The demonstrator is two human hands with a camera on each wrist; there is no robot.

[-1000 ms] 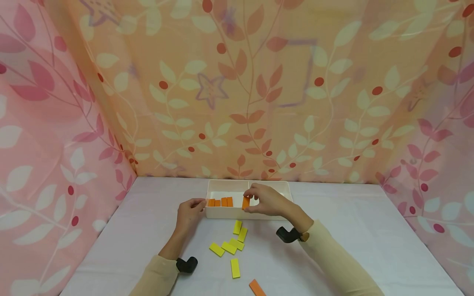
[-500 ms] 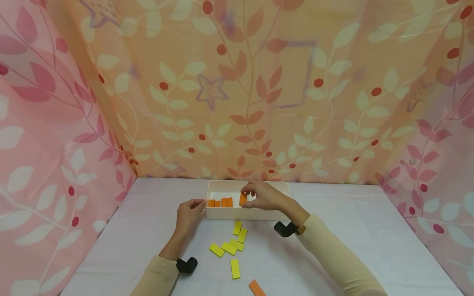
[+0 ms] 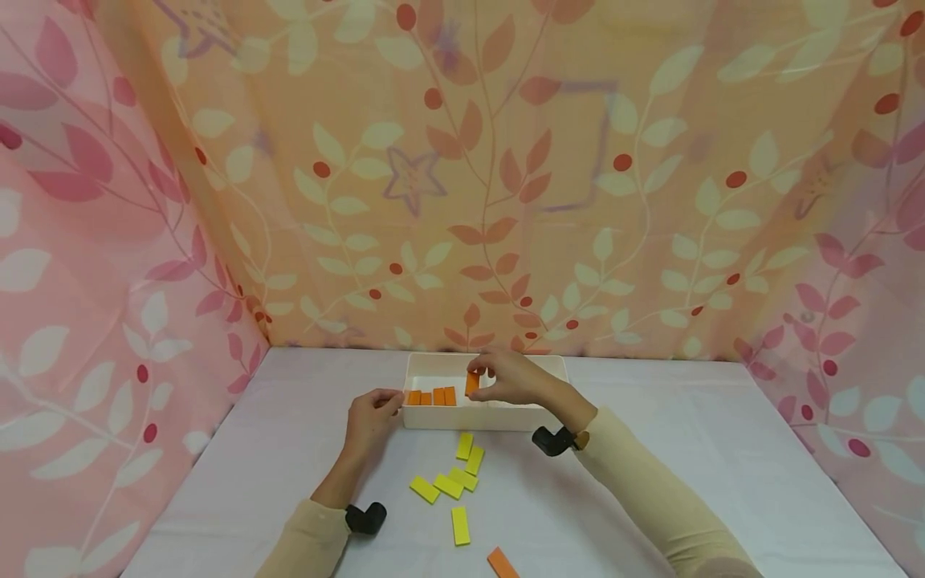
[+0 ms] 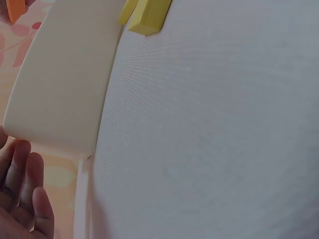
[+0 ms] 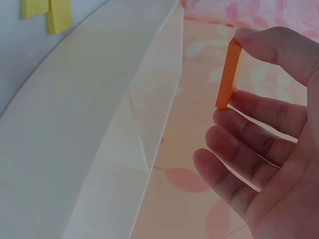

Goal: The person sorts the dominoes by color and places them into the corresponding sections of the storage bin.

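My right hand pinches an orange rectangular block between thumb and fingertips, holding it upright over the white box. In the right wrist view the other fingers lie loosely bent below it. Several orange blocks stand in a row inside the box, against its front wall at the left. My left hand is at the left end of the box, its fingertips at the corner. Fairly straight fingers show beside that corner in the left wrist view; the thumb cannot be made out there.
Several yellow blocks lie scattered on the white cloth in front of the box. One more orange block lies at the near edge of the view. A divider crosses the box, and a patterned curtain hangs behind the table.
My right hand has moved a little left and up, carrying the orange block towards the row in the box. The left hand has stayed at the box's end.
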